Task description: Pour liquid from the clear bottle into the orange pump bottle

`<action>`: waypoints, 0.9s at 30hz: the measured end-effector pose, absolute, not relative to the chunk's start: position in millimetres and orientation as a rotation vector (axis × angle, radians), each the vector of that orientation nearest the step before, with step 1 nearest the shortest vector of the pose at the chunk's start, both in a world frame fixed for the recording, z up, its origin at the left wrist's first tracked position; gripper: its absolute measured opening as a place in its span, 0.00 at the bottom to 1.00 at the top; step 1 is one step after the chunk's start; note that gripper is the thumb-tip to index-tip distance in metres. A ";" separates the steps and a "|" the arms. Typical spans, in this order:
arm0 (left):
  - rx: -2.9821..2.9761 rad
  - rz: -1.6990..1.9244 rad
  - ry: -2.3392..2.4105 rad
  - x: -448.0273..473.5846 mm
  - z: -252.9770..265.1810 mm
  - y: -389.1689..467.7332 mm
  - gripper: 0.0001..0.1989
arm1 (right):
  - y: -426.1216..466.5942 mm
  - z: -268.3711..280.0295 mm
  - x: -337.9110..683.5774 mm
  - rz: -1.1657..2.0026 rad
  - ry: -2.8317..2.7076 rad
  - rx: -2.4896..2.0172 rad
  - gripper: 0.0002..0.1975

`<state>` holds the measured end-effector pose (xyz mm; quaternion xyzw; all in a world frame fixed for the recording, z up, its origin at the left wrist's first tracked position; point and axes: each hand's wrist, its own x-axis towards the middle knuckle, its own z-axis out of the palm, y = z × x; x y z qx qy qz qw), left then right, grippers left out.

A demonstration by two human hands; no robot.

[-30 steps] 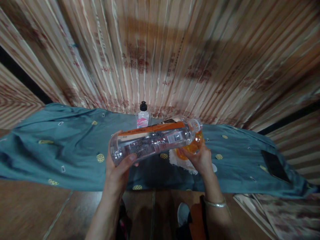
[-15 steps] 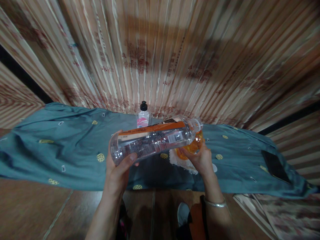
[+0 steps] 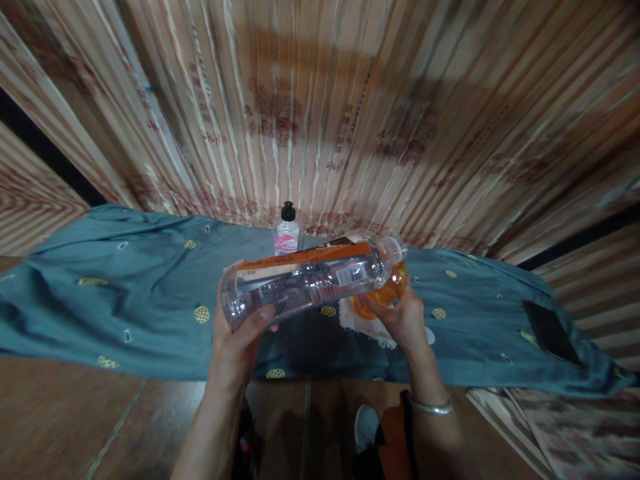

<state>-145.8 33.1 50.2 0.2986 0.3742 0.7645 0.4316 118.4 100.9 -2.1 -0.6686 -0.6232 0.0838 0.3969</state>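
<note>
My left hand [image 3: 240,340] is closed round the base end of a large clear plastic bottle [image 3: 305,283] with an orange and cream label. The bottle lies almost level, its open, capless neck pointing right and slightly up. Behind the neck, my right hand [image 3: 400,317] grips a see-through orange container [image 3: 393,288]; the bottle hides much of it, so I cannot tell its full shape. Beneath the orange container lies a white lace-edged cloth [image 3: 367,330]. A small clear bottle [image 3: 287,233] with a black cap and pink label stands upright behind the large bottle.
A green cloth with yellow pineapple prints [image 3: 150,287] covers the table. On its right end lies a flat dark object [image 3: 553,333]. A small white thing [image 3: 429,335] shows beside my right wrist. A patterned curtain [image 3: 320,120] hangs close behind the table.
</note>
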 end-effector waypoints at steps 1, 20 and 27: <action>0.743 1.904 0.936 -145.6 51.1 33.2 0.32 | 101.0 -2.3 118.7 0.216 -1.578 -1.694 0.41; 0.722 1.923 0.904 -145.1 50.2 33.1 0.33 | 101.1 -1.8 119.3 0.230 -1.593 -1.706 0.42; 0.716 1.905 0.925 -144.5 55.3 33.9 0.35 | 100.8 0.3 117.6 0.251 -1.567 -1.704 0.45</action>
